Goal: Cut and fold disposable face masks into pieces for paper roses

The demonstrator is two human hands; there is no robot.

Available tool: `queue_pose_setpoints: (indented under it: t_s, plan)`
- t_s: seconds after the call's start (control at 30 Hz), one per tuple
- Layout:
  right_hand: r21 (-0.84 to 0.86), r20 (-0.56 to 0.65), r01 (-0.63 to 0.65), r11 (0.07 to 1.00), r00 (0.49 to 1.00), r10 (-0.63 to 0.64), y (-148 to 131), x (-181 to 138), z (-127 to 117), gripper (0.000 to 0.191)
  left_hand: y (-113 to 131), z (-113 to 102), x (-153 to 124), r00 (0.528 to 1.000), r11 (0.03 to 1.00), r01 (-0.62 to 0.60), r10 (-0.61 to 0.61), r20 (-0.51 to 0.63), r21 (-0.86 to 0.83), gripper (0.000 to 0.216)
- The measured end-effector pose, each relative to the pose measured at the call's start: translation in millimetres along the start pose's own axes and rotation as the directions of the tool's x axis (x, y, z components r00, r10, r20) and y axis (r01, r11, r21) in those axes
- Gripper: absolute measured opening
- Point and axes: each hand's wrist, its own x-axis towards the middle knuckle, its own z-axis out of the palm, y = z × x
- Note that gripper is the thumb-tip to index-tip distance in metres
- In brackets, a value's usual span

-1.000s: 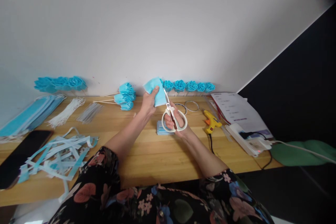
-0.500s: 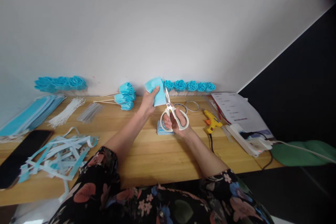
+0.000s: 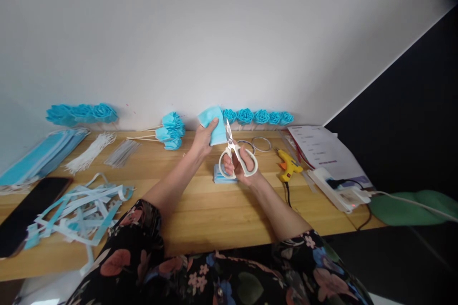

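Above the middle of the table, my left hand (image 3: 204,137) grips a light-blue piece of mask fabric (image 3: 217,132), its thumb pressed on the front. My right hand (image 3: 244,164) is closed round the handles of white-handled scissors (image 3: 229,142), whose blades point up beside the fabric's right edge. Whether the blades touch the fabric, I cannot tell. Under the scissors lies a small stack of blue fabric pieces (image 3: 222,175), partly hidden by my right hand.
Blue fabric flowers (image 3: 262,116) line the wall, with more (image 3: 171,131) on sticks. At left are masks (image 3: 39,155), white cords (image 3: 91,152), grey wires (image 3: 122,153), cut strips (image 3: 80,209) and a phone (image 3: 30,209). A yellow glue gun (image 3: 289,166) and power strip (image 3: 331,189) sit right.
Almost nothing differs. The fabric in my left hand has shifted very slightly down; the scissors stay in nearly the same place.
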Motion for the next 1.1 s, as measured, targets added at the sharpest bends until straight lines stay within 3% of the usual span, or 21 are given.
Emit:
queue_pose_setpoints:
  t_s: [0.23, 1.1]
  plan:
    - [-0.011, -0.001, 0.009, 1.000, 1.000, -0.009, -2, 0, 1, 0.048, 1, 6, -5, 0.999, 1.000, 0.021, -0.022, -0.043, -0.012, 0.036]
    - [0.009, -0.044, 0.015, 1.000, 0.999, -0.014, -1, 1, 0, 0.047, -4, 7, -10, 0.999, 1.000, 0.015, -0.014, -0.033, 0.024, 0.043]
